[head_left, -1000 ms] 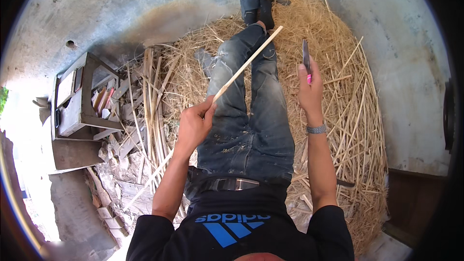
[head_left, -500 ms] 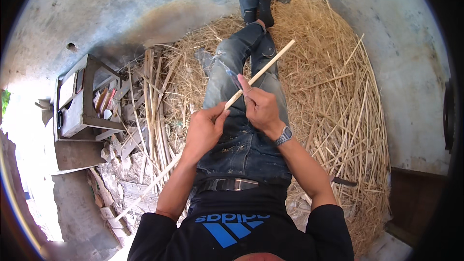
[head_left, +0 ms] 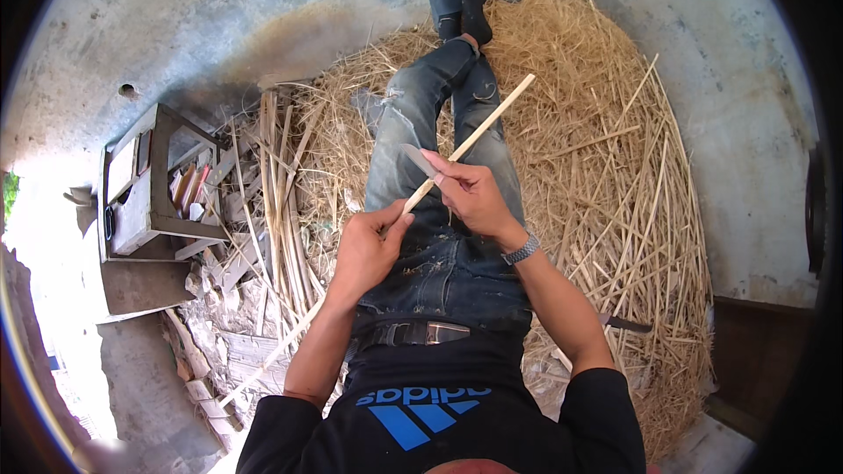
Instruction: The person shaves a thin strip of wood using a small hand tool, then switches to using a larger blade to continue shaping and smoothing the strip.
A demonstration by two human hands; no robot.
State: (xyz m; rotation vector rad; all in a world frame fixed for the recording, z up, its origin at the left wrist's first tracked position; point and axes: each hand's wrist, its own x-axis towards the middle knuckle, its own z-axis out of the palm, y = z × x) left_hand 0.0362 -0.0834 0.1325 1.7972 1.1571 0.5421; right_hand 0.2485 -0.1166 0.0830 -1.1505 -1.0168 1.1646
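Gray wall at the back, heap of pale shavings around the jeans, legs crossed near the ankles. Wooden cabinet off left. Long pale wooden strip runs diagonally over the thighs, passing under the left forearm. Left hand closed around it; right hand, farther up, grips knife, blade angled up-left (exact cutting contact hidden by fingers). Watch on right wrist

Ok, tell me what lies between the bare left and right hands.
In the head view, a short stretch of the long, pale, wood-like strip spans from the left hand to the right hand, above worn blue denim jeans.
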